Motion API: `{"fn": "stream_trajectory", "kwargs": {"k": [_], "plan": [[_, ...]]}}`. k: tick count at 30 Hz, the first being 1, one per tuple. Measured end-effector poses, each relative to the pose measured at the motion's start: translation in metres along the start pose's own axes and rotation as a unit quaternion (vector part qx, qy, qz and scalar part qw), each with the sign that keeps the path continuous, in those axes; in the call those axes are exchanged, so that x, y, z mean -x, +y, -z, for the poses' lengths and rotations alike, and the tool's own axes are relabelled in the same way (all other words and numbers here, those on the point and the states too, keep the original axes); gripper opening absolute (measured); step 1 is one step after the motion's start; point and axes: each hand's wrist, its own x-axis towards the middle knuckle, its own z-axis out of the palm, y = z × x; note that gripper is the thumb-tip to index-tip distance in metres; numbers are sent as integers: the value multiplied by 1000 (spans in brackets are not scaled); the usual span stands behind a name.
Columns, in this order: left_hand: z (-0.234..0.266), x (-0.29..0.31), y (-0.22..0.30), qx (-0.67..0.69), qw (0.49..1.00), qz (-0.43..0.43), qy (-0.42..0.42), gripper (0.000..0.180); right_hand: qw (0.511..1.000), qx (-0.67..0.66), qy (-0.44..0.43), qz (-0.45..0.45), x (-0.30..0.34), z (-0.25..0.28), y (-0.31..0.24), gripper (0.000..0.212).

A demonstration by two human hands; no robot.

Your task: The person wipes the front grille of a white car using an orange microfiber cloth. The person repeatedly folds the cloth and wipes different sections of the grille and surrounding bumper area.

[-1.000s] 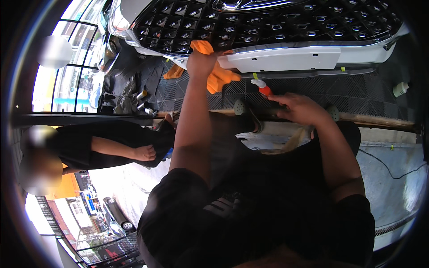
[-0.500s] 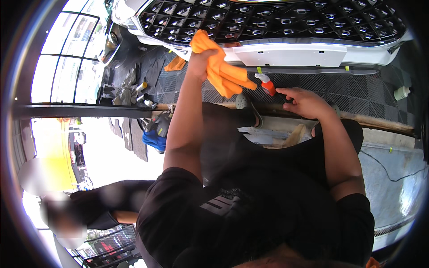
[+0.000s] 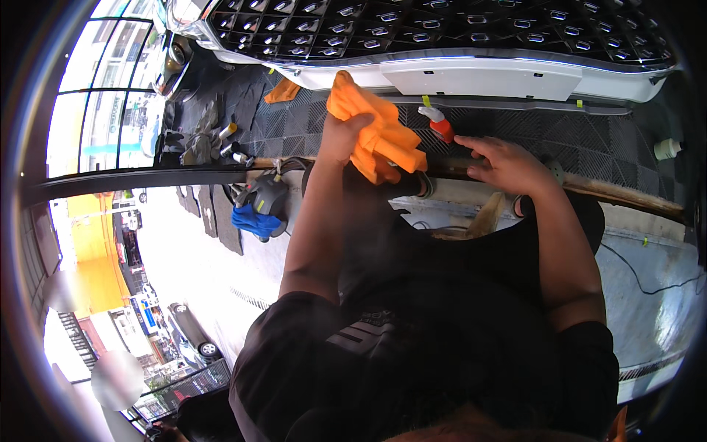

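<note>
Orange wiping cloth [image 3: 379,129] bunched in the left hand [image 3: 340,141], near twelve o'clock of the view.
It looks light, soft and limp, best held by gathered folds; left thumb and fingers pinch its eight-o'clock side. At three o'clock, a red spray bottle [image 3: 442,131]; at four, the right hand [image 3: 508,166], loosely spread, contact unclear.

Dark ribbed floor tiles [image 3: 578,136] lay across the upper part, tall windows [image 3: 103,121] in black frames stood at the left, strong daylight whitened them, smooth pale-grey ground [image 3: 642,317] shone at the right
</note>
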Motion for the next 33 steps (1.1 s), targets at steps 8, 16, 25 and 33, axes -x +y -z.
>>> {"fn": "stream_trajectory", "kwargs": {"k": [8, 16, 25, 33], "plan": [[41, -46, 21, -336, 935, -48, 101, 44, 999, -14, 3, -36, 7, 2, -4, 63], [21, -111, 61, -660, 735, -44, 148, 58, 997, -9, -26, -75, 0, 1, 0, 66], [20, -84, 60, -655, 747, 6, 115, 46, 997, -14, -28, -64, -9, -5, 1, 66], [16, -104, 48, -532, 836, 29, 131, 44, 990, 110, 30, -88, 0, -15, 15, 65]]}}
